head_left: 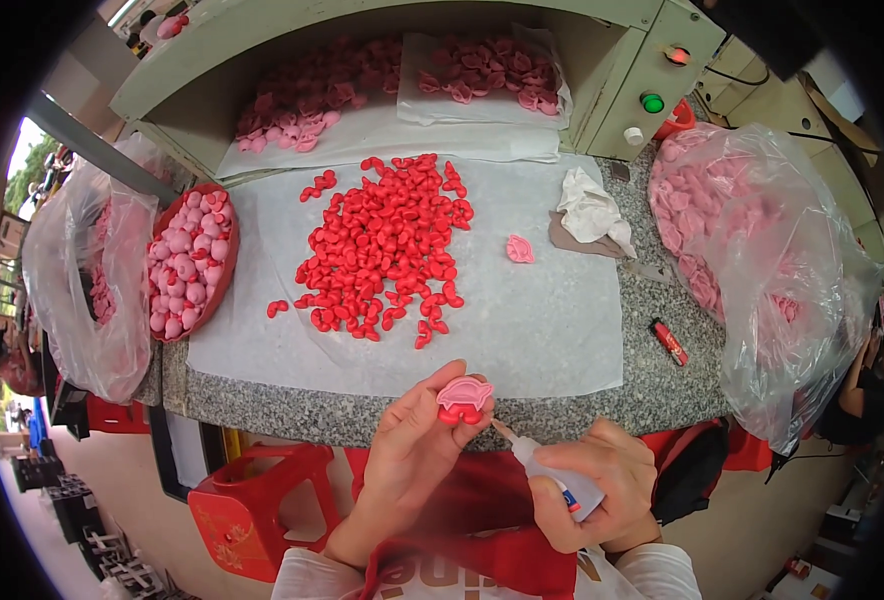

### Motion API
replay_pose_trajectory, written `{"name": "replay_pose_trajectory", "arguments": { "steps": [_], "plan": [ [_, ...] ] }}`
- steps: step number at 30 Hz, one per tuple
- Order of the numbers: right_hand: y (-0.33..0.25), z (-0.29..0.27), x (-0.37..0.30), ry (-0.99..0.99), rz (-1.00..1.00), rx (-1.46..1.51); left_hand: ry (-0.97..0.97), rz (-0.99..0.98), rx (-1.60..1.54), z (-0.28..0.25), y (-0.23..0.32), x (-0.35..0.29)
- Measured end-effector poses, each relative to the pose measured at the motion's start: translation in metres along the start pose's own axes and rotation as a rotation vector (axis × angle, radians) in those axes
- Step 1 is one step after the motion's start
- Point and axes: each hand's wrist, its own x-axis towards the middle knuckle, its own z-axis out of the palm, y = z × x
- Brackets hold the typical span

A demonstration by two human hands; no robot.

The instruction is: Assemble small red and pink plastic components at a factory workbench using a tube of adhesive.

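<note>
Between the fingertips of my left hand (417,435) is a small pink moulded piece (465,392) with a red double-lobed piece (460,413) against its lower side. My right hand (607,478) is wrapped round a white squeeze glue bottle (562,480), its thin nozzle tilted up and left, close to the left fingers. Both hands are over the near edge of the worktop. Beyond them a heap of small red double-lobed pieces (382,245) lies on white paper (532,340). One loose pink piece (520,249) rests right of the heap.
A red basket (224,270) of pink balls stands left, beside a clear plastic bag (87,290). Another bag (762,260) holds pink pieces at right. A red lighter (670,341) and crumpled tissue (592,210) lie nearby. Behind is a metal housing (602,95); below left, a red stool (247,515).
</note>
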Motion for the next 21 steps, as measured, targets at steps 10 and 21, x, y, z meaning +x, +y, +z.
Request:
{"name": "replay_pose_trajectory", "arguments": {
  "steps": [10,21],
  "plan": [
    [-0.0007,0.0010,-0.0002,0.024,0.003,0.025,-0.010,-0.015,-0.006,0.0008,0.0006,-0.0003],
    [-0.0047,0.0023,-0.0008,-0.019,0.059,0.031,-0.035,0.013,0.090,0.0045,-0.0013,-0.0018]
  ]
}}
